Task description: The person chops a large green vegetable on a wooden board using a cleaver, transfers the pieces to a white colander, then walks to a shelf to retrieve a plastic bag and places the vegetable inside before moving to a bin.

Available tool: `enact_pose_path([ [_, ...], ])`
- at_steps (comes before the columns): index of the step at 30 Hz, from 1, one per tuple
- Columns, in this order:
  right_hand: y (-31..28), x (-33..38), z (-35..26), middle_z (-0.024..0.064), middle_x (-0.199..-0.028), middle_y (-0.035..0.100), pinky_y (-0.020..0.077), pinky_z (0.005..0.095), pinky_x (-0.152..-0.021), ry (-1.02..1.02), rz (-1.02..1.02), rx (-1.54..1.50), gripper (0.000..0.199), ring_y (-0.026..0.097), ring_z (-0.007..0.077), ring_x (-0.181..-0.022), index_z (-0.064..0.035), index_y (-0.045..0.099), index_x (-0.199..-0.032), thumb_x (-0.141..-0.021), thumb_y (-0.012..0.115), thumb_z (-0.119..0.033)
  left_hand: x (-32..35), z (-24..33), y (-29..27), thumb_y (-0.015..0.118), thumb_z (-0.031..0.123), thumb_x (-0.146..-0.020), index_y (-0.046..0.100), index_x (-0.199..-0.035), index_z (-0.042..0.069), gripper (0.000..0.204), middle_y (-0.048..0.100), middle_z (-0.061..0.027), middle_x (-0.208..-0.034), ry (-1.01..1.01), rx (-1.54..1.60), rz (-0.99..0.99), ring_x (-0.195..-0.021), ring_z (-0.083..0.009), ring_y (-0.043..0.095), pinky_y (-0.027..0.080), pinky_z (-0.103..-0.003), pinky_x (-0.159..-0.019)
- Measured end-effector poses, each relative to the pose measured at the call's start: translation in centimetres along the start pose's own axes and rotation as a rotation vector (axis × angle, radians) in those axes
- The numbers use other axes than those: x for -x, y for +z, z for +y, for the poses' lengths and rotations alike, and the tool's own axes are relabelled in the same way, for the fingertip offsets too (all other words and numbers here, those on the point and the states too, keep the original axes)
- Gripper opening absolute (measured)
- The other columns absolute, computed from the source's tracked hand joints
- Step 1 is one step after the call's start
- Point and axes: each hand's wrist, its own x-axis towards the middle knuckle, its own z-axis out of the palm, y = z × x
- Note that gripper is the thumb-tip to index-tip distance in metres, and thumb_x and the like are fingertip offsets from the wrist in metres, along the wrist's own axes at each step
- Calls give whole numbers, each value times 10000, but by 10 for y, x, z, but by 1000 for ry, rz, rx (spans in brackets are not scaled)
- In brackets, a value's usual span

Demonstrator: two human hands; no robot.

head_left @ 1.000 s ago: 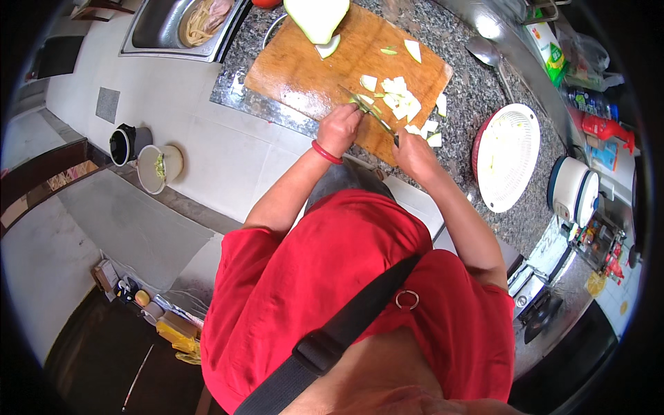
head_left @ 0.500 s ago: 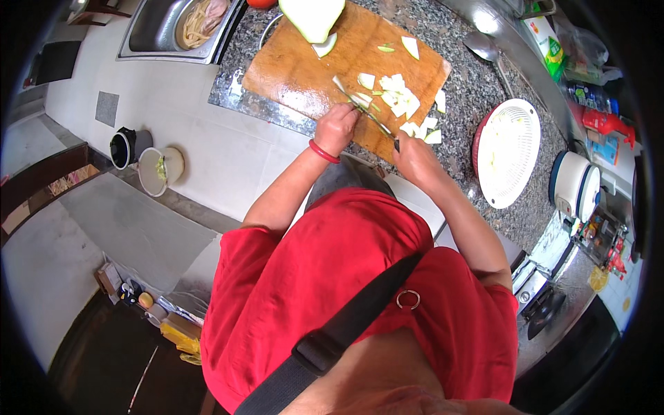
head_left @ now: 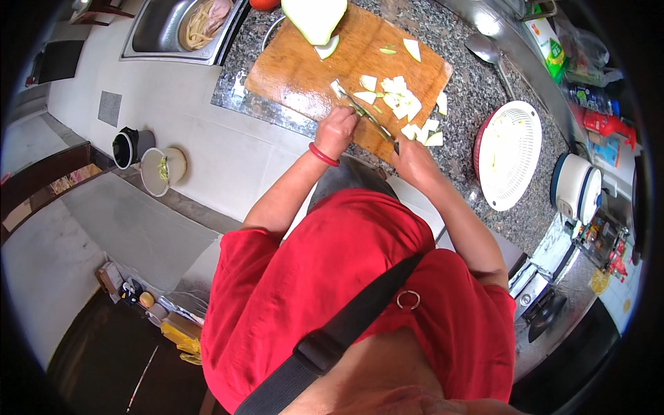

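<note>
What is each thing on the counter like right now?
Left hand: pressing a green strip on the board.
Right hand: gripping the knife.
Board: strewn with cut pale pieces.
Gourd: big piece, uncut.
Basket: holds a few pieces.
Sink: holds a bowl.

Board's left half (head_left: 297,69) bare; cut pieces (head_left: 404,104) & colander (head_left: 512,152) crowd right.

Single head-worn fisheye view, looking steeply down from above, wooden cutting board (head_left: 325,66) at top, counter edges bending
</note>
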Motion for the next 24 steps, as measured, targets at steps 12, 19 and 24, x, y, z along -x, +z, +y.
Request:
enact_pose_path([
  [12, -5, 10, -4, 289, -809, 582, 448, 487, -725, 41, -57, -7, 171, 563, 436, -831, 53, 516, -854, -786, 516, -104, 6, -4, -2, 604, -21, -660, 630, -762, 39, 122, 610, -86, -796, -19, -1, -47, -724, -248, 589, 499, -323, -614],
  [19, -9, 15, -6, 280, -808, 586, 448, 482, -722, 12, -46, -18, 163, 569, 431, -820, 51, 517, -854, -785, 515, -97, 8, -7, -2, 603, -19, -658, 629, -760, 32, 117, 609, -86, -799, 15, -22, -39, -723, -247, 583, 494, -319, -617],
  [24, 4, 9, 0, 280, -807, 585, 446, 489, -719, 71, -55, 9, 177, 568, 432, -818, 47, 519, -860, -786, 526, -115, 7, -3, -3, 609, -19, -647, 623, -748, 27, 112, 608, -84, -798, 8, -21, -49, -731, -244, 577, 489, -317, -617],
])
